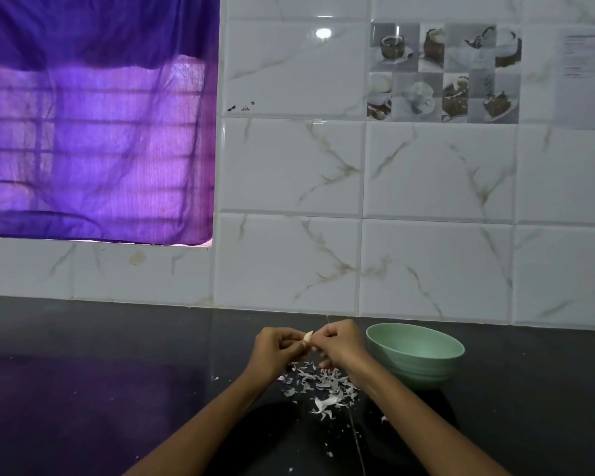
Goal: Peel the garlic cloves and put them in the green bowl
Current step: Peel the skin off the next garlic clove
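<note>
Window: a sheer purple fabric curtain (93, 125) is hung over the opening at upper left; horizontal bars are seen through it.
Counter: a dark, glossy stone counter (100, 389) is laid along the foot of the wall.
Left hand (276, 348): raised above the counter, fingers curled inward; its grip is pinched on the lower end of the clove.
Garlic clove: one small, pale, pointed garlic clove (308, 337) is held between the two hands, tip up, above the counter and outside the bowl.
Right hand (340, 341): raised beside the left hand; its grip is pinched at the clove's right side. Whether clove or skin is pinched cannot be told.
Peelings: a scatter of thin white papery garlic skins (320, 383) is spread on the counter below and between the wrists.
Bowl: a round pale-green bowl (415, 355) is stood upright on the counter, just right of the right hand. Its contents cannot be seen.
Wall: white marble-veined ceramic tiles (426, 187) are fitted behind the counter; a grey tile printed with cups and desserts (443, 73) is set at upper right.
</note>
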